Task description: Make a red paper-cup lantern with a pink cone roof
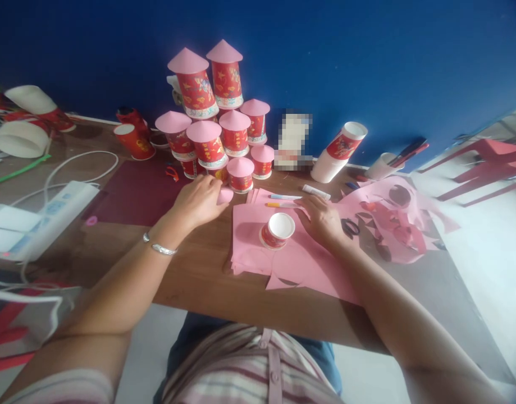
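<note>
My left hand (pixel 199 199) is closed around a small pink paper cone (pixel 224 194) beside a pile of red paper cups topped with pink cone lids (pixel 218 120). My right hand (pixel 323 221) lies on pink paper sheets (pixel 300 264), fingers curled near a marker (pixel 283 205); I cannot make out anything in it. A small red cup (pixel 278 230) stands open side up on the pink paper between my hands. Black-handled scissors (pixel 350 227) lie just right of my right hand.
A stack of red cups (pixel 339 151) lies tipped at the back, next to a cup of pens (pixel 386 164). Pink paper scraps (pixel 392 221) cover the right side. A power strip (pixel 51 216) and white cables sit left. A red cup (pixel 133 140) stands behind.
</note>
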The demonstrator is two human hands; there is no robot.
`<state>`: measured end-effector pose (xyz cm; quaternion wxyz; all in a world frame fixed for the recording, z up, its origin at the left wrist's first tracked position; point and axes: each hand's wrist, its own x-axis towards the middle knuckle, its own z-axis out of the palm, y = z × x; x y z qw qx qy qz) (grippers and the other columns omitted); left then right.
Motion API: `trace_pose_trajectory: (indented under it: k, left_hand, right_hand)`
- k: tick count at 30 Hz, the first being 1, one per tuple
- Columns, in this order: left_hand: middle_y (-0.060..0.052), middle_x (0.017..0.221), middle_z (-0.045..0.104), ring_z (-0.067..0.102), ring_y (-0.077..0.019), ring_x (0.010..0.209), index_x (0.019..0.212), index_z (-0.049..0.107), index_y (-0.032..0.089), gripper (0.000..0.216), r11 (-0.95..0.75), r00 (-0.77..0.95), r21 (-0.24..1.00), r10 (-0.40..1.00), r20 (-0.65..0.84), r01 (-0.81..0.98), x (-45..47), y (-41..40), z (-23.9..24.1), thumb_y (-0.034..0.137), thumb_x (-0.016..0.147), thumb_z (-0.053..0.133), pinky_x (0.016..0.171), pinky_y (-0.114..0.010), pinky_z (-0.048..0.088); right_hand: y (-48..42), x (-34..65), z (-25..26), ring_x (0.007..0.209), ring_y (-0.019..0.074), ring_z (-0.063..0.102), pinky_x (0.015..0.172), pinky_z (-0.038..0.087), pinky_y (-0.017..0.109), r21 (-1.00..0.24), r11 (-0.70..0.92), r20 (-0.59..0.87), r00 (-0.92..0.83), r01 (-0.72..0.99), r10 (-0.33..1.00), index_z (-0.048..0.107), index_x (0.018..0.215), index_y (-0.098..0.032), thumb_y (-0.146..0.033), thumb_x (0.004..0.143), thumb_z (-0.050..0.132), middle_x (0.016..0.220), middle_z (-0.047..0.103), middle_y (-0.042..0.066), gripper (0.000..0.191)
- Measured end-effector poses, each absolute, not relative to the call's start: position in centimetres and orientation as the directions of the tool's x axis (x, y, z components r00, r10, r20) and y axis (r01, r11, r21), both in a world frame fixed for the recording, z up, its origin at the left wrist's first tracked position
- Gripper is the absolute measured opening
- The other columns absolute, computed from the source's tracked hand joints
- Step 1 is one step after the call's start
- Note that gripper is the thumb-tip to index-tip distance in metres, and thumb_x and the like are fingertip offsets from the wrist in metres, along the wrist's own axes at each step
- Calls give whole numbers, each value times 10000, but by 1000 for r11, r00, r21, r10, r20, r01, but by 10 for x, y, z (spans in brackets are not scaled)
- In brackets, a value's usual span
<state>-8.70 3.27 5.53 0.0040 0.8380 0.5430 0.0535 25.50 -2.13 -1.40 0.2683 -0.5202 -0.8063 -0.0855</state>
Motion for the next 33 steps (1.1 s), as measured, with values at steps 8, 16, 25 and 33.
trace_pose_trajectory:
  k: [8,16,25,33]
  left_hand:
    - [-296,1063,766,746,-500,1022,1163,739,57,342,-408,408,11,912,-40,913,-70,31,57,229,884,642,776,-530,582]
    - [-282,1124,757,746,-481,1078,1216,681,67,358,-424,423,-47,905,-33,904,-64,20,57,113,884,555,781,-526,590]
    - [-149,1429,711,706,-366,1263,1370,635,189,450,-461,470,129,881,-51,878,-66,11,66,406,976,618,967,-457,615]
    - [-185,1438,670,661,-384,1331,1473,541,169,534,-532,533,33,840,-103,846,-70,21,59,163,943,603,937,-472,626]
  right_hand:
    - [-21,252,-12,985,309,758,852,606,433,-200,438,512,-287,877,809,777,1111,-197,-259,1057,555,1044,820,138,237]
    - [-21,256,-13,954,279,760,834,595,390,-238,439,527,-265,866,808,768,1091,-198,-266,1066,547,1001,815,123,233]
    - [-23,256,-16,926,267,757,804,587,380,-257,462,553,-263,849,791,781,1094,-191,-280,1072,550,987,819,116,248]
    - [-22,257,-17,949,274,764,831,603,391,-268,467,545,-267,843,795,784,1108,-190,-270,1058,559,1010,819,121,244]
